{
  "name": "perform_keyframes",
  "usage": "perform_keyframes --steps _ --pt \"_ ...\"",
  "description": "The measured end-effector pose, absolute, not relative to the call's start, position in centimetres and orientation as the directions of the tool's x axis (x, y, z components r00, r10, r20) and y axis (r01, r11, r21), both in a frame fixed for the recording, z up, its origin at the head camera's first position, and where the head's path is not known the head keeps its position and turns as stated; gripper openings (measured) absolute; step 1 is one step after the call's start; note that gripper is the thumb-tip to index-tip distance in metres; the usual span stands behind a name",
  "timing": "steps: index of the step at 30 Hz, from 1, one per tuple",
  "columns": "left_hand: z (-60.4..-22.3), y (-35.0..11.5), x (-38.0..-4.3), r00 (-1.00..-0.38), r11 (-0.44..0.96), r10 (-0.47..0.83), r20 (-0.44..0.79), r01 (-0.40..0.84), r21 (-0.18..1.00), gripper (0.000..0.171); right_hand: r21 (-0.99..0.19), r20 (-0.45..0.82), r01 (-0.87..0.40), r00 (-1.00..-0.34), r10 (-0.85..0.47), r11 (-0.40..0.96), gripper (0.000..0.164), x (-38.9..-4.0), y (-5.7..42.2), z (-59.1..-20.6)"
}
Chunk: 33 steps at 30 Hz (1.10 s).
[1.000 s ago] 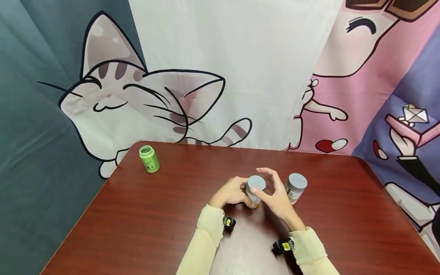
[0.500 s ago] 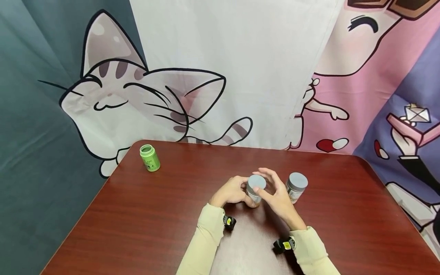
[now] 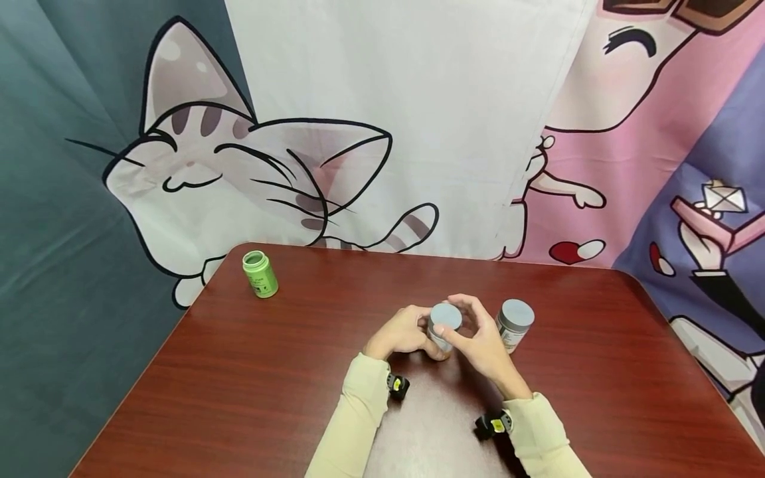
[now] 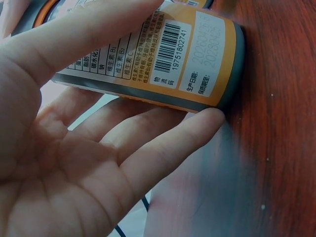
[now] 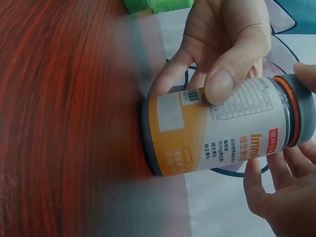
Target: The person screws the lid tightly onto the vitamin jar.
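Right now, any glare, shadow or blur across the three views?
Head: pale glare on the table near the bottom edge, dark shadow beside the right sleeve. Left wrist: dim, yet the jar shows readable barcode digits. Right wrist: hazy reflections on the table, green bottle cropped at top.

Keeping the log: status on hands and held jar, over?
Left hand grips jar; right hand on its lid. Lid on. Second jar beside right hand.
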<state>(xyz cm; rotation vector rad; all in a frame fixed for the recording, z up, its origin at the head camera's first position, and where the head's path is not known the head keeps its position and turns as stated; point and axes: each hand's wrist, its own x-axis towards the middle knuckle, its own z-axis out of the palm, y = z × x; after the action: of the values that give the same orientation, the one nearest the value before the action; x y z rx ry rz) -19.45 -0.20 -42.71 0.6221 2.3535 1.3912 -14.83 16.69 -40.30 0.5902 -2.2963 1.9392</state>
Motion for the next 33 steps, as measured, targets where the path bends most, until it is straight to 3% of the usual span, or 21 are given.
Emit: perform_keyframes --steps 13,25,33 --pt "-42.79 -0.25 -19.20 -0.845 0.413 0.531 -0.070 0.186 0.892 0.045 -0.907 0.278 -0.319 -0.944 -0.179 0.273 0.052 -14.20 16.10 -39.95" --pt "-42.62 -0.39 -19.40 -0.845 0.416 0.531 -0.057 0.201 0.887 0.048 -0.926 0.276 -0.326 -0.929 -0.245 0.193 0.063 -14.56 16.75 -39.58" --pt "-42.63 -0.49 -19.57 -0.845 0.454 0.532 -0.050 0.236 0.859 0.045 -0.883 0.375 -0.445 -0.859 -0.348 0.147 0.074 -14.59 16.90 -39.34"
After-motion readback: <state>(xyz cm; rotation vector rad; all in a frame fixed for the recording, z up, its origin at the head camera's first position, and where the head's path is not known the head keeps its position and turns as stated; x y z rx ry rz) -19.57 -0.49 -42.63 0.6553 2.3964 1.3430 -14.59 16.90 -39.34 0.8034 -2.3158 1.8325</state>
